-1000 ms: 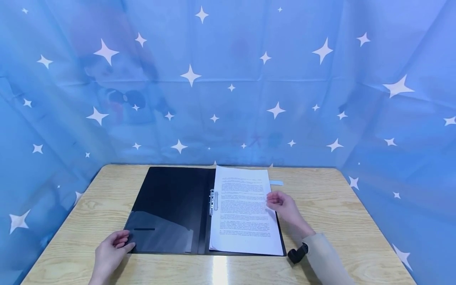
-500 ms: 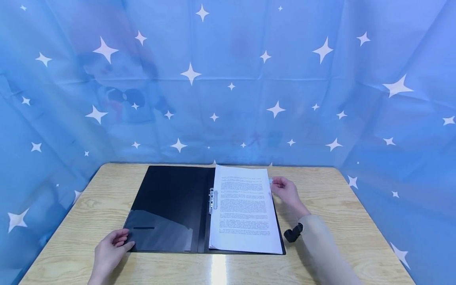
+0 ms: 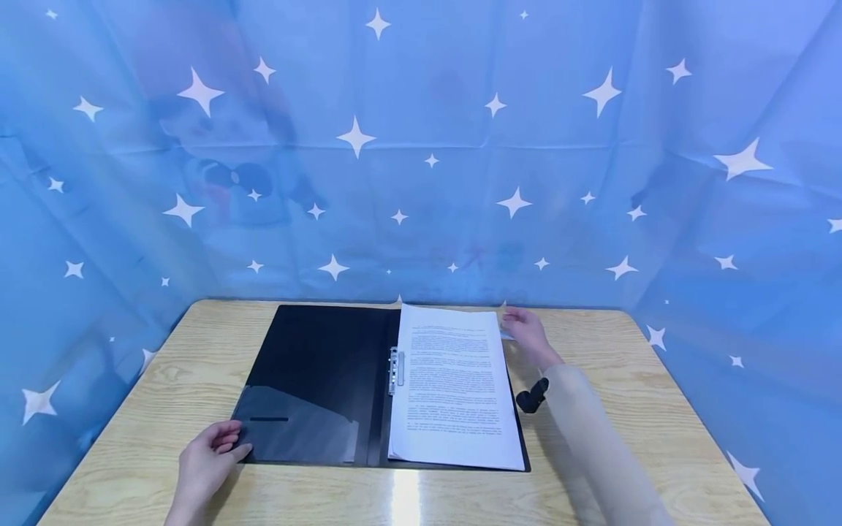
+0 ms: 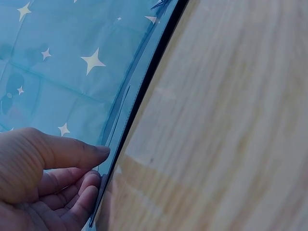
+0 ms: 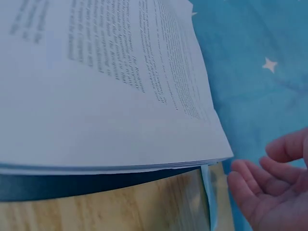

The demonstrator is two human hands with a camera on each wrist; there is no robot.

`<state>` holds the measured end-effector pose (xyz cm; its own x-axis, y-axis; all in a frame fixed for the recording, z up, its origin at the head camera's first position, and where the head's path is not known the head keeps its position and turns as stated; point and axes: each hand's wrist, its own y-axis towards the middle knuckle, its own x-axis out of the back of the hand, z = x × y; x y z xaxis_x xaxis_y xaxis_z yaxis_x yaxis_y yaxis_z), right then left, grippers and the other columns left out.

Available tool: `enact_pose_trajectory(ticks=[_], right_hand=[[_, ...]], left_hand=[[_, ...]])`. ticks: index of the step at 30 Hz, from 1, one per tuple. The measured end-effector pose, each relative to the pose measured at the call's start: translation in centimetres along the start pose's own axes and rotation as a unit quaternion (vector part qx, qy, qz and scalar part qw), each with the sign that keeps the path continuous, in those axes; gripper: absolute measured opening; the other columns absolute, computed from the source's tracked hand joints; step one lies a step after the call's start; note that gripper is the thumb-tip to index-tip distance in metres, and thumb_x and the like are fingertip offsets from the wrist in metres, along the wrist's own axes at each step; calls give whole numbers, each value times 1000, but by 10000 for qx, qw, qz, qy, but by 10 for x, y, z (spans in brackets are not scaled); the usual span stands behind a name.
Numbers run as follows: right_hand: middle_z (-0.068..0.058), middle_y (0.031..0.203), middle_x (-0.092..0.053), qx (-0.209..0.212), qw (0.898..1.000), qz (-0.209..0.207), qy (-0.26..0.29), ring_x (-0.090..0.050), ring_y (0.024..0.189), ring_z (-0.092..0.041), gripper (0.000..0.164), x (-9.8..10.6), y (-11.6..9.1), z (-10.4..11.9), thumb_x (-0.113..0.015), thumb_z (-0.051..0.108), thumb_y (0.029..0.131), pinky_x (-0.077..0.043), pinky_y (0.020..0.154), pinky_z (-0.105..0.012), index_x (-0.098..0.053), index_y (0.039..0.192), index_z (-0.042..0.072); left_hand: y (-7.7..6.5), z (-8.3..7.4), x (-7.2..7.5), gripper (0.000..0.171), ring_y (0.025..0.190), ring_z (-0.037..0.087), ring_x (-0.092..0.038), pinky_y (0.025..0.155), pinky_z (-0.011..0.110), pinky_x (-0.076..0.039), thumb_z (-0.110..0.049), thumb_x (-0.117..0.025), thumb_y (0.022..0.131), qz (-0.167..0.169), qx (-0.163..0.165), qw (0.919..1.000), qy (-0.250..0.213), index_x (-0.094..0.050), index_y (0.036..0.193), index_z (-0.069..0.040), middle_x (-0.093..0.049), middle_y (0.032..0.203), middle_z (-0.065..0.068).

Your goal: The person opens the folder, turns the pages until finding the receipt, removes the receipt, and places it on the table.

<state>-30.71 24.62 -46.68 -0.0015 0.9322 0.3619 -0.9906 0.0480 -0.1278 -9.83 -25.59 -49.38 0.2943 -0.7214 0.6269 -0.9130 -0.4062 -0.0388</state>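
A black clip folder (image 3: 316,358) lies spread open on the table, a stack of printed paper (image 3: 454,394) on its right side beside the metal clip (image 3: 396,369). My left hand (image 3: 207,456) holds the folder's near left corner; in the left wrist view the thumb (image 4: 79,153) lies on the cover and the fingers curl at its edge. At the stack's far right corner is my right hand (image 3: 526,334), its fingers (image 5: 255,180) loosely bent and the thumb apart, with nothing between them. A light blue strip (image 5: 210,195) sticks out from under the pages close to those fingertips.
The wooden table (image 3: 625,409) ends at a blue curtain (image 3: 421,183) with white stars, right behind the folder. A clear pocket (image 3: 299,427) covers the near part of the left cover. A black camera (image 3: 533,397) sits at the right wrist.
My right hand has moved away from me along the stack's right edge, from its middle, past the blue strip, to the far corner. The left hand and folder stay put.
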Motion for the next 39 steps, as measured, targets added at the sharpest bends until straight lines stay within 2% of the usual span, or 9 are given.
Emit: enact_pose_trajectory(ticks=[7, 14, 19, 28, 34, 39], right_hand=[[-27, 138, -40, -331, 9992, 188, 119, -41, 125, -38, 52, -3, 7, 6, -39, 5, 95, -35, 101, -47, -26, 144, -4], [-27, 139, -39, -568, 9982, 149, 93, -42, 123, -38, 54, -5, 10, 11, -38, 4, 94, -35, 99, -47, -23, 146, -2], [-25, 140, -38, -725, 9973, 120, -29, -41, 123, -38, 52, -4, 15, 11, -37, 9, 96, -35, 100, -47, -23, 147, 1], [-21, 139, -41, -825, 9963, 50, -230, -43, 123, -33, 52, -8, 15, 14, -42, 15, 97, -38, 97, -47, -28, 146, 4], [-23, 146, -30, -833, 9962, 234, -57, -35, 129, -38, 53, -5, 17, 14, -37, 13, 98, -32, 102, -48, -22, 147, 2], [-23, 146, -30, -912, 9954, 288, -38, -34, 130, -38, 52, -6, 18, 14, -34, 13, 98, -31, 102, -47, -20, 147, 2]], left_hand=[[1, 2, -2, 40, 75, 8, -56, 60, 11, -44, 0, -74, 70, -17, 1, 10000, 1, -61, 107, 10, -64, 98, 22], [2, 1, -3, 40, 78, 14, -58, 60, 12, -44, 2, -73, 70, -16, -10, 10000, -35, -61, 107, 11, -63, 98, 23], [2, 2, -2, 40, 77, 10, -57, 61, 11, -44, 1, -73, 70, 13, -39, 10000, -30, -61, 107, 10, -64, 98, 22], [1, 2, -2, 39, 77, 11, -57, 61, 11, -44, 0, -73, 71, -27, -19, 10000, -12, -61, 107, 10, -63, 98, 22], [1, 3, -1, 39, 76, 9, -56, 61, 11, -44, 0, -73, 71, -53, -6, 10000, 5, -61, 107, 9, -64, 98, 22], [2, 4, -1, 39, 77, 10, -57, 62, 11, -44, -1, -73, 71, -4, -34, 10000, 19, -61, 107, 10, -63, 99, 23]])
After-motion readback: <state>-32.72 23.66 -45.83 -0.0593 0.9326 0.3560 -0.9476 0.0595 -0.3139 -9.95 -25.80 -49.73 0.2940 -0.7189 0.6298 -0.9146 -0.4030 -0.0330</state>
